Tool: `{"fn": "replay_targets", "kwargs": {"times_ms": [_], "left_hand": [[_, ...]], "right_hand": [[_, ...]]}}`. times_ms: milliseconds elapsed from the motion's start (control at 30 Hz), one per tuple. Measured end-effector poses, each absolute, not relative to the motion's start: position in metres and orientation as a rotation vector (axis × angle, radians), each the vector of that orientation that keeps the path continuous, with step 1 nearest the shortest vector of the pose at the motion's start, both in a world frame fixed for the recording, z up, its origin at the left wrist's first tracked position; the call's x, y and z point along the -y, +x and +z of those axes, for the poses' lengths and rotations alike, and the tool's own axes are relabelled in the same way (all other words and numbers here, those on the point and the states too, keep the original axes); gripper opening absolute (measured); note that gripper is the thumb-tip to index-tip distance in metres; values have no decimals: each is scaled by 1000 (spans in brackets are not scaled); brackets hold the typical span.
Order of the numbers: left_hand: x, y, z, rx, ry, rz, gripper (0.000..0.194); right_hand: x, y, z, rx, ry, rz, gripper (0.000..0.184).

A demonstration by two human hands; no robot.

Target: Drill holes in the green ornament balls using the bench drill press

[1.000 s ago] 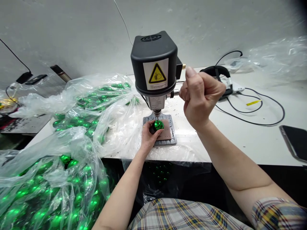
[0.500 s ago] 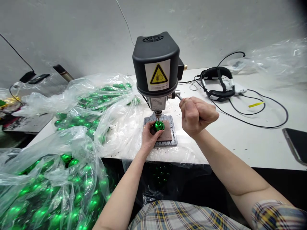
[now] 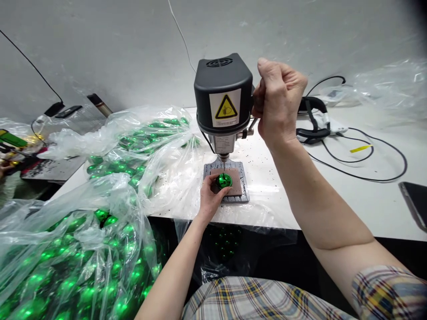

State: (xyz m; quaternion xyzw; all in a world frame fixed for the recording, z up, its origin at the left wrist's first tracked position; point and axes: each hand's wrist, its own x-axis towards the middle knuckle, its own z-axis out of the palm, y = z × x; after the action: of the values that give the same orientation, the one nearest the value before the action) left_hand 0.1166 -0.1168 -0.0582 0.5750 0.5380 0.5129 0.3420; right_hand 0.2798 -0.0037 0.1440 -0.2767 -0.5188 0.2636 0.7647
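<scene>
A small black drill press (image 3: 223, 95) with a yellow warning label stands on the white table. Under its bit, a shiny green ball ornament (image 3: 224, 180) rests on a brown pad (image 3: 236, 184) over the grey metal base (image 3: 246, 193). My left hand (image 3: 211, 195) grips the ornament from the left, thumb in front and fingers behind. Raised beside the motor housing, my right hand (image 3: 280, 95) is closed round the press's feed lever (image 3: 253, 124), whose grip end is hidden in the fist. The bit's tip appears just above or at the ornament; I cannot tell which.
Clear plastic bags (image 3: 100, 249) of green ornaments fill the left side. A black headset (image 3: 313, 129) with looped cables lies at the right, and a phone (image 3: 415, 200) near the right edge. Another person's hand (image 3: 4, 168) shows at far left.
My right hand has swung the feed lever upward, and the drill's chuck and bit have risen from the ornament. My left hand stays on the ornament. The view has shifted slightly.
</scene>
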Motion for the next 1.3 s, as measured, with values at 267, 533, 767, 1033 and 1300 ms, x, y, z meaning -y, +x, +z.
{"fn": "replay_targets", "kwargs": {"times_ms": [267,533,767,1033,1300], "left_hand": [[105,120,-61,-1368,1475,1359,47],[93,126,-67,-1412,1502,1310,52],[95,122,-57,-1363,1506,1294,50],[94,123,-58,-1370,1492,1290,51],[94,122,-56,-1376,1509,1284,48]], "right_hand": [[7,283,145,1171,-641,576,56],[29,273,151,1134,-631,498,55],[45,272,143,1134,-599,378,54],[58,271,127,1145,-655,264,53],[74,266,114,1093,-561,233,59]]}}
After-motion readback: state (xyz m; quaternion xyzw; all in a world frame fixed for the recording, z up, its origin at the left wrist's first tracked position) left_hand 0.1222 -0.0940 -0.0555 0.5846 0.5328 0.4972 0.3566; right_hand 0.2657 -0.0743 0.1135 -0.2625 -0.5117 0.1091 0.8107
